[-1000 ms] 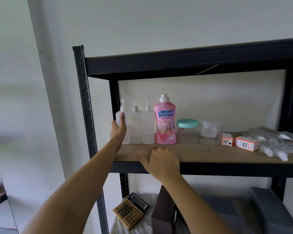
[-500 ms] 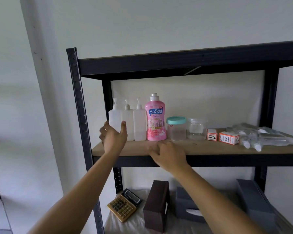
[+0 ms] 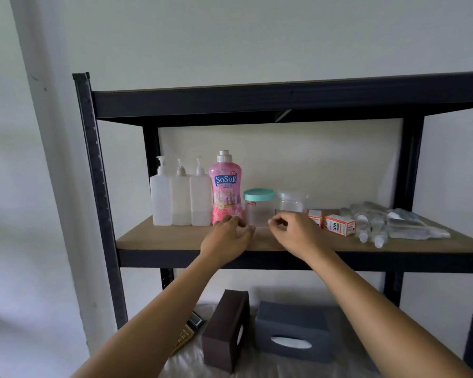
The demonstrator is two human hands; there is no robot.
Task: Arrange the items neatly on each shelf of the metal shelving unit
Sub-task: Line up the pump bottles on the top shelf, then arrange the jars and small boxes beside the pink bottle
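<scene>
- Shelving unit: the row runs from the pump bottles on the left.
- Teal-lid jar beside the pink bottle; I'd nudge it flush with both palms.
- Left hand and right hand loosely curled, holding nothing yet.

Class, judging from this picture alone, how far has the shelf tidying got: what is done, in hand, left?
Done: three pump bottles and the pink SoSoft bottle stand upright in a row at the left. In hand: the left hand and right hand close in on the teal-lidded jar, gripping nothing yet. Left: the ink boxes sit askew and the clear bottles lie in a heap.
</scene>
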